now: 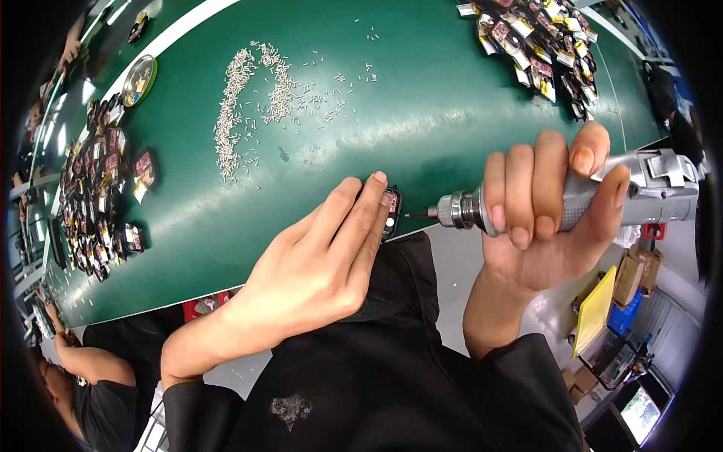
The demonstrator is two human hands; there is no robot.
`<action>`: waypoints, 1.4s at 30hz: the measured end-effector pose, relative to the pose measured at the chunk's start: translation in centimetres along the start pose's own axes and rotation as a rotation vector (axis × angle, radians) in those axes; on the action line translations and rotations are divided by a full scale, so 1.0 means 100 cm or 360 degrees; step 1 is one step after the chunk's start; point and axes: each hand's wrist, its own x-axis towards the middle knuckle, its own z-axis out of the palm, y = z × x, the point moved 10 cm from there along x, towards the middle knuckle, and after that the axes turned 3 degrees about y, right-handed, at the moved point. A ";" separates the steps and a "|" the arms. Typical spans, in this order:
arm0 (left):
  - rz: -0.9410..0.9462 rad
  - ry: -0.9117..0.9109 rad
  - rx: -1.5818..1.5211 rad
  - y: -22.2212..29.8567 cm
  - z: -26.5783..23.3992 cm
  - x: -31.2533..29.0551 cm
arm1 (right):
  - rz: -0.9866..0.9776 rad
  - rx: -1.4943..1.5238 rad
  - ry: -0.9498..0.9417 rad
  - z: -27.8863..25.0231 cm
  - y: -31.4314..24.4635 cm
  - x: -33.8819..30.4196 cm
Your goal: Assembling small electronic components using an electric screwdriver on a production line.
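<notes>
My left hand (316, 264) is closed over a small black device housing (395, 202) at the near edge of the green table, its fingers pressed together and hiding part of it. A bit of reddish circuit board shows in the housing. My right hand (553, 203) grips a grey electric screwdriver (663, 192), held level with the fingers wrapped round its body. The thin bit points left at the housing, with a small gap between them. Past my hands, many tiny pale screws (235, 105) lie loose on the green table (376, 143).
Black housings with boards and pale battery cells form a heap (90, 196) on the left and another heap (538, 45) at the far right. A green-rimmed round dish (141, 80) stands at the far left. A co-worker (98, 384) sits on my left. A yellow panel (595, 310) and boxes stand on the right.
</notes>
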 end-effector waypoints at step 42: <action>-0.1134 0.0683 0.0719 -0.158 -0.171 -0.148 | 0.0014 0.0358 -0.0028 0.004 0.018 0.003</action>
